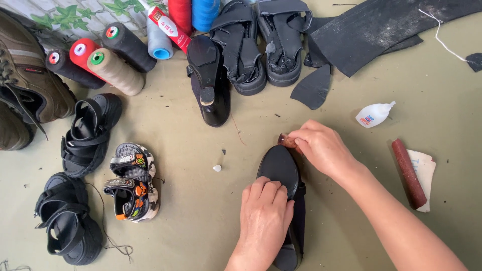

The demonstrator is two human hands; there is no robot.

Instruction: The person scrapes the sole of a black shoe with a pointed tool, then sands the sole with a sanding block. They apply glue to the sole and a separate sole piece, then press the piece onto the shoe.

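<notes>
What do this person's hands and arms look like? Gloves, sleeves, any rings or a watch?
Both are bare. The left hand and right hand wear no gloves, and no rings show. The wrists carry no watch or band, and both forearms are uncovered to the picture's edge, so no sleeve is visible.

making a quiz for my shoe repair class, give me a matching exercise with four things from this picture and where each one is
Things:
1. left hand
2. right hand
3. glue bottle
4. sandpaper roll

Places:
A. lying right of the right forearm
B. pressing down on the black shoe sole
C. at the sole's toe edge, pinching a small brown piece
D. above the sandpaper roll, near the black rubber sheet

Pairs: 1-B, 2-C, 3-D, 4-A
</notes>
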